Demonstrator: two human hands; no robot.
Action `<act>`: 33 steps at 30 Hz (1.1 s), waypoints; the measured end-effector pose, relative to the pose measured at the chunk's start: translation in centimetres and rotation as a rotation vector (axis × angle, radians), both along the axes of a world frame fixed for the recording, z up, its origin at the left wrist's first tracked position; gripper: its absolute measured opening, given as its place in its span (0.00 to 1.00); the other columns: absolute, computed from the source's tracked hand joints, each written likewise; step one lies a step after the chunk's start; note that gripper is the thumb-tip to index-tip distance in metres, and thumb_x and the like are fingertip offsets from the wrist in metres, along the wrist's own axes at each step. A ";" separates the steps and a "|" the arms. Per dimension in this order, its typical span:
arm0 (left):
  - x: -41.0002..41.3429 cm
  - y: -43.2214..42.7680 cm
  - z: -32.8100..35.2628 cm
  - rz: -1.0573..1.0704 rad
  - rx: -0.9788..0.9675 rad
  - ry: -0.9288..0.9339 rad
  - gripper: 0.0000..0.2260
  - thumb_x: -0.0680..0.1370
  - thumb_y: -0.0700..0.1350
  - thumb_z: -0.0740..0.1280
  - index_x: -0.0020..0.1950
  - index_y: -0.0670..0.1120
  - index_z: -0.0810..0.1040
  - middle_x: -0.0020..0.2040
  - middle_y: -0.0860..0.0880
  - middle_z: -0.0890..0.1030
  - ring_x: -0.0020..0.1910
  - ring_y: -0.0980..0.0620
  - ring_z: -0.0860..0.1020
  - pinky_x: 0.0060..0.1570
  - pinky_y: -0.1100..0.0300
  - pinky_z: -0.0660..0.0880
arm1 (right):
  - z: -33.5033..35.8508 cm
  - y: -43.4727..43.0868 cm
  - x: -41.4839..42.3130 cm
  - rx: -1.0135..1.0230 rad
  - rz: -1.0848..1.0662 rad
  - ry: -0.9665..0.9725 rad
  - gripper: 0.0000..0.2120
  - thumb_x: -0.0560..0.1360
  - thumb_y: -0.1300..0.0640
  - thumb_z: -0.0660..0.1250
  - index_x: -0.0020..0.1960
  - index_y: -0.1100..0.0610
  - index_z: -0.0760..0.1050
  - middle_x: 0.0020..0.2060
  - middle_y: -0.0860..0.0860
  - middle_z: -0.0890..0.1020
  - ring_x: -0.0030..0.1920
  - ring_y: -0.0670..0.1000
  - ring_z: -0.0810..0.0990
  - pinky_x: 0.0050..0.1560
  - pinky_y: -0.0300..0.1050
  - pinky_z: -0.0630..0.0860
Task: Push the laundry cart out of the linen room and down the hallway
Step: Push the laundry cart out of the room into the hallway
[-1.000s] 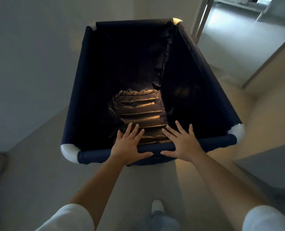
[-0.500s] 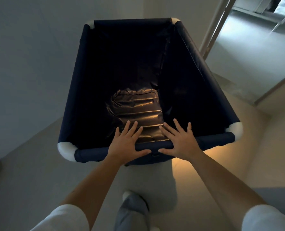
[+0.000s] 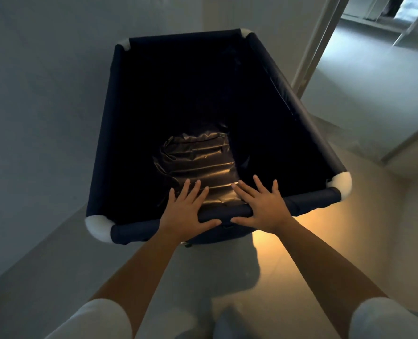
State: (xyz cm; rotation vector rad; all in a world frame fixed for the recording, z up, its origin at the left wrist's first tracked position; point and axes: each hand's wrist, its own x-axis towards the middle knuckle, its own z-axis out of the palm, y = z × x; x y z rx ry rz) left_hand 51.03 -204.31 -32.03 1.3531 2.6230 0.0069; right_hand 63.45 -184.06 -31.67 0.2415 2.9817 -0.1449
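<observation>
We press both palms on the near padded rail of the deep navy-blue fabric laundry cart (image 3: 139, 231) with rounded white corners. Our left hand (image 3: 186, 211) lies flat, fingers straight and spread, reaching over the rail. Our right hand (image 3: 262, 206) sits just beside it, splayed the same way, the thumbs pointing toward each other. The cart stands on the pale smooth floor (image 3: 350, 216), close to the plain grey wall (image 3: 44, 94) on its left, its far right corner near the white door frame (image 3: 313, 45). A crumpled shiny dark plastic sheet (image 3: 198, 160) lies at its bottom.
</observation>
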 end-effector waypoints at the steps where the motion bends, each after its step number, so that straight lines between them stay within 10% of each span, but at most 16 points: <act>1: -0.9 0.2 0.0 -0.002 0.000 0.004 0.44 0.65 0.76 0.38 0.75 0.53 0.44 0.77 0.50 0.44 0.74 0.48 0.38 0.69 0.41 0.39 | -0.1 0.2 -1.0 0.000 -0.004 0.007 0.44 0.63 0.22 0.37 0.74 0.42 0.41 0.76 0.47 0.55 0.75 0.58 0.45 0.68 0.69 0.41; 33: -28.4 10.4 1.9 -0.215 -0.022 0.021 0.47 0.62 0.77 0.38 0.75 0.53 0.43 0.77 0.50 0.42 0.73 0.48 0.35 0.68 0.40 0.35 | 1.1 6.3 -24.1 0.042 -0.251 0.006 0.45 0.63 0.23 0.37 0.75 0.43 0.45 0.76 0.48 0.55 0.75 0.58 0.43 0.68 0.70 0.41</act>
